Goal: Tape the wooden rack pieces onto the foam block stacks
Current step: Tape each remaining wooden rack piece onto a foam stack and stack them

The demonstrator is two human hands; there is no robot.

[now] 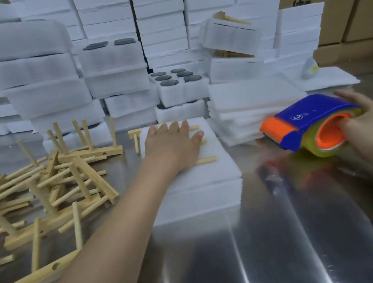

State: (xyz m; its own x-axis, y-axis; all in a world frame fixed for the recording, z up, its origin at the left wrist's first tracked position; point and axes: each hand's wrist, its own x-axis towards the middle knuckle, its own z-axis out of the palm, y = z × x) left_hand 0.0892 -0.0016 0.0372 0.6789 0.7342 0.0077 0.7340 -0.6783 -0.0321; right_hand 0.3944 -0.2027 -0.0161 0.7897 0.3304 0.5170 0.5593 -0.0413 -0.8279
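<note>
On the steel counter, one foam block stack of two blocks sits centre. To its left lies a loose pile of wooden rack pieces, too tangled to count. On the stack, the left hand presses one rack piece flat, fingers straight and slightly spread. To the stack's right, the right hand grips one tape dispenser, fingers curled into the roll. This looks like the taping step, so the dispenser should cross the piece next. Many foam blocks are stacked behind.

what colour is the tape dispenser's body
Blue with orange front and core, seen in the head view: tape dispenser, gripped by the right hand.
</note>
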